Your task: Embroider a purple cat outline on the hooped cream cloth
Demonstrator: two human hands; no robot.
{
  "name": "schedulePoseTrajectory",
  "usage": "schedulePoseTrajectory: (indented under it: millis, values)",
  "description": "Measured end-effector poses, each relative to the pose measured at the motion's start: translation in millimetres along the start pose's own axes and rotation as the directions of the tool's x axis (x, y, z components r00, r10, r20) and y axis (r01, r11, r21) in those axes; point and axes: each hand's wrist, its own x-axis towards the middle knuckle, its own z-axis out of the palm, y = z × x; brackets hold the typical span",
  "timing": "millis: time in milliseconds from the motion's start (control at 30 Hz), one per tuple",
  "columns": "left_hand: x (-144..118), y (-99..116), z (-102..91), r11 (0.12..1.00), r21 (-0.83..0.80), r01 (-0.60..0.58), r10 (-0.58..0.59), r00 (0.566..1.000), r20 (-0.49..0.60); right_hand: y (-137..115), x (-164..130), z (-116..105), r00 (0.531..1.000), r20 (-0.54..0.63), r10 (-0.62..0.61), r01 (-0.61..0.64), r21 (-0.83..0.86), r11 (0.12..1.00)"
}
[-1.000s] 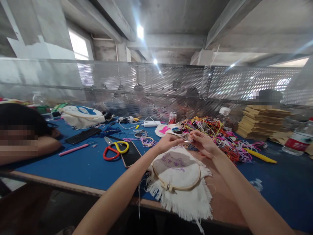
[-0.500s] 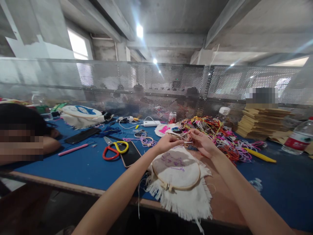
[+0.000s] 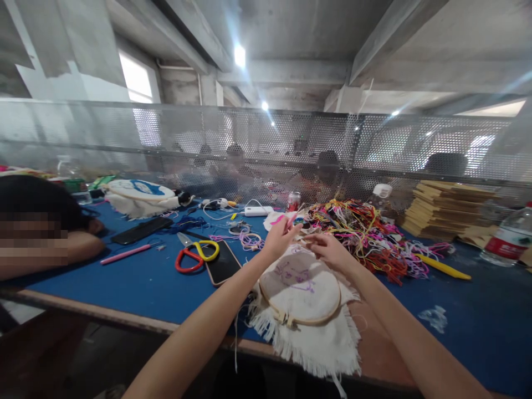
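Observation:
My left hand is raised over the far edge of the embroidery hoop, fingers closed around something slim whose tip points up; its kind is unclear. To its right, my right hand points its fingers left, slightly apart, with nothing visible in them. The wooden hoop holds white fringed cloth with a purple line drawing, lying at the table's front edge. Behind my hands is a heap of coloured yarn; a piece with pink stitching is partly hidden by my left hand.
Left of the hoop lie red-and-yellow scissors, a phone and a pink pen-like tool. A person's head rests at the far left. Rightward are a yellow tool, stacked brown envelopes and a bottle.
My hands have drawn apart: the left has turned upward, and the right has lowered. The short metal rod seen between them before no longer shows there.

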Motion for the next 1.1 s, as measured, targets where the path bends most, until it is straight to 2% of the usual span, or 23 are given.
schedulePoseTrajectory:
  millis: [133,300,367,500,633,867,1000,1100]
  values:
    - [3,-4,2.8,0.980,-0.186,0.065,-0.075,0.996,-0.046,-1,-4,19,0.963,0.270,0.025,-0.032,0.022,0.999]
    - [4,-6,6.8,0.959,-0.254,0.124,-0.132,0.991,-0.017,-4,-13,35,0.913,0.398,0.086,-0.078,-0.038,0.996]
    - [3,-3,6.1,0.977,-0.154,0.148,-0.155,0.987,-0.037,-4,-14,38,0.910,0.406,0.079,-0.062,-0.055,0.997]
    - [1,3,-1.3,0.975,0.170,0.140,-0.113,0.981,-0.157,-4,-14,39,0.946,0.319,0.053,-0.035,-0.061,0.998]
    - [4,3,-9.5,0.959,0.239,0.151,-0.102,0.974,-0.204,-3,-12,40,0.955,0.298,-0.005,0.014,-0.030,0.999]
    - [6,-7,-4.6,0.966,0.126,0.227,-0.229,0.973,0.005,-10,-17,44,0.944,0.330,-0.027,0.061,-0.093,0.994]
    - [5,-9,4.0,0.960,-0.049,0.277,-0.267,0.952,0.151,-13,-19,46,0.931,0.364,-0.004,0.048,-0.111,0.993]
    - [5,-8,5.1,0.929,-0.097,0.358,-0.337,0.923,0.186,-7,-14,41,0.953,0.301,0.038,0.007,-0.149,0.989]
